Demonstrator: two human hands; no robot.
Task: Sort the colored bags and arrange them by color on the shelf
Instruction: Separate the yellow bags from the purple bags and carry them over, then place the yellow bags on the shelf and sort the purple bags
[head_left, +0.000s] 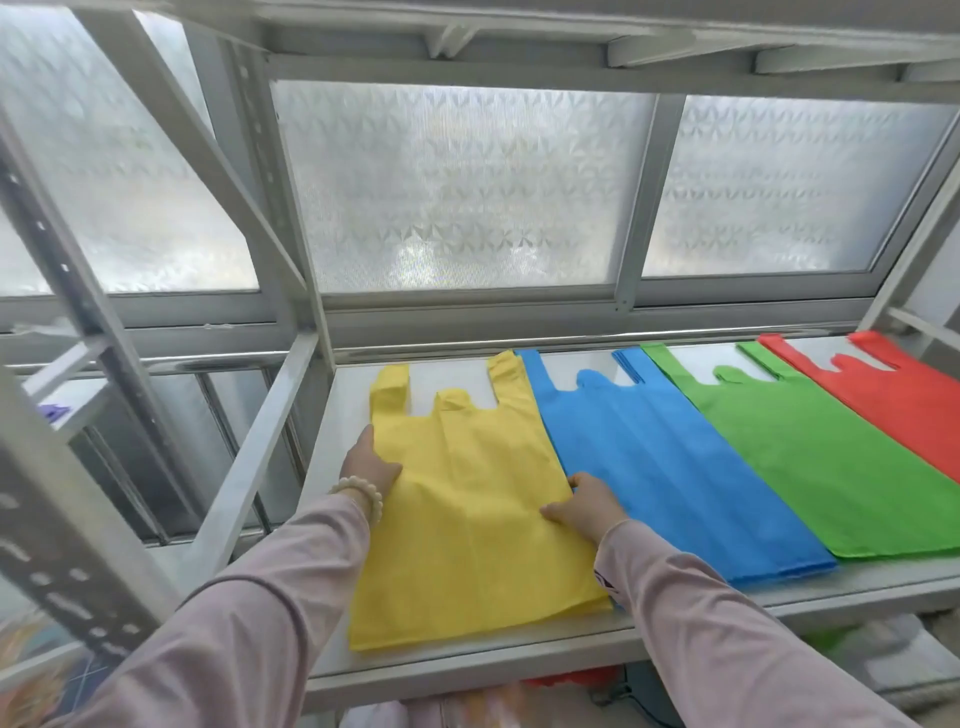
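Left hand (371, 465), right hand (584, 506), fingers relaxed, pressing opposite side edges of yellow bags (467, 545)

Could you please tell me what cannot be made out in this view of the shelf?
Red bags and green bags: head view, right parts cut off by the frame edge.
Bags per pile: layers too thin to count.
Right hand: fingertips hidden by the hand itself.
Items below the shelf: blurred, mostly hidden by it.

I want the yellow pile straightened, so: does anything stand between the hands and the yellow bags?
Nothing visible does. The left hand touches the yellow bags at their left edge, the right hand at their right edge, beside the blue bags.
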